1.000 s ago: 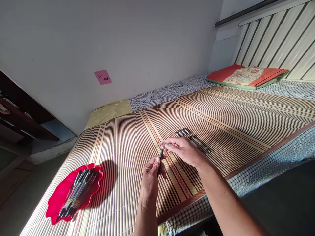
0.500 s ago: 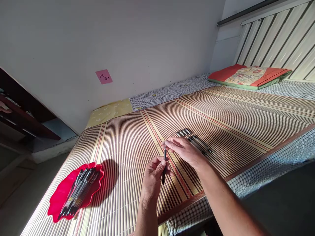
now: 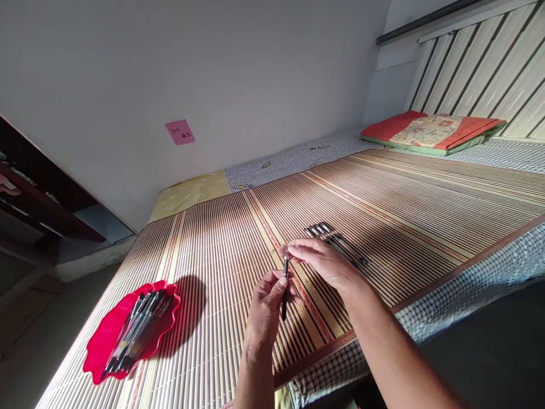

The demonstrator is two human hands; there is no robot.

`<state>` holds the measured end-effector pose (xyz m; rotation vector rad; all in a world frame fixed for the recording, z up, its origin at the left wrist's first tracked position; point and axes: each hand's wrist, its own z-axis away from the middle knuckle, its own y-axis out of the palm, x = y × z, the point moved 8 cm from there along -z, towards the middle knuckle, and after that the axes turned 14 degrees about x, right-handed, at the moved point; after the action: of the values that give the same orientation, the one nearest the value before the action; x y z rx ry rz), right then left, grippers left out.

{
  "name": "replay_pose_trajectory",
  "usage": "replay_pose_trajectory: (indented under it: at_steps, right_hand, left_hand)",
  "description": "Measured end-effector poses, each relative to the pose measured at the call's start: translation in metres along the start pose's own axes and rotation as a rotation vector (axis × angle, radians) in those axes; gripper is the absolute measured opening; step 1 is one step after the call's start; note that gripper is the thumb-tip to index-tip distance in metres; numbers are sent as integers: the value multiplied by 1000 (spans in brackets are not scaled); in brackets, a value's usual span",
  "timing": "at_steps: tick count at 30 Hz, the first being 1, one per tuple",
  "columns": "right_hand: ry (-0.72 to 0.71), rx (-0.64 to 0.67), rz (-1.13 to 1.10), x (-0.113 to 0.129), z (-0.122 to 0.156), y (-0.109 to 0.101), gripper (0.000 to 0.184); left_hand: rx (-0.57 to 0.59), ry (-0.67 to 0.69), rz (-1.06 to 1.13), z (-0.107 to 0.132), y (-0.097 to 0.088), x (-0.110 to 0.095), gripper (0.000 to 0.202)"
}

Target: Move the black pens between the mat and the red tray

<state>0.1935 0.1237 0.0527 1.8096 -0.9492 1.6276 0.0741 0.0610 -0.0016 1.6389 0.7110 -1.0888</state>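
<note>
Over a striped bamboo mat (image 3: 221,238) both my hands hold one black pen (image 3: 285,267), which stands nearly upright. My left hand (image 3: 267,309) is closed round the pen's lower half. With its fingertips my right hand (image 3: 321,262) pinches the pen's top end. Just beyond my right hand a short row of several black pens (image 3: 336,243) lies side by side on the mat. Far to the left a red scalloped tray (image 3: 106,335) holds several more black pens (image 3: 135,330).
The mat covers a bed with a checked sheet (image 3: 468,284) along its near edge. A red and floral pillow (image 3: 430,130) lies at the far right by a slatted headboard. A pink note (image 3: 179,132) is stuck on the white wall. Dark wooden furniture (image 3: 29,199) stands at the left.
The pen has tipped from slanted to nearly upright between my hands. My left hand has shifted a little to the right, and the view has drifted slightly.
</note>
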Motion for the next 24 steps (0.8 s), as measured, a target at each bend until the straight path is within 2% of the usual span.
replay_pose_trajectory:
  at_steps: [3, 7, 9, 13, 19, 24]
  right_hand:
    - [14, 18, -32, -3, -1, 1, 35]
    - [63, -66, 18, -6, 0, -5, 40]
    - [30, -49, 30, 1, 1, -4, 39]
    - [-2, 72, -11, 5, 0, 5, 39]
    - [49, -35, 14, -4, -1, 0, 41]
    - [17, 33, -33, 3, 0, 7, 37]
  left_hand:
    - [12, -9, -8, 0, 1, 1, 27]
    - [24, -13, -20, -1, 2, 2, 28]
    - [22, -9, -14, -1, 2, 2, 28]
    - [21, -10, -12, 0, 2, 3, 29]
    - [23, -9, -29, -1, 3, 3, 29]
    - [-8, -11, 15, 1, 2, 4, 33]
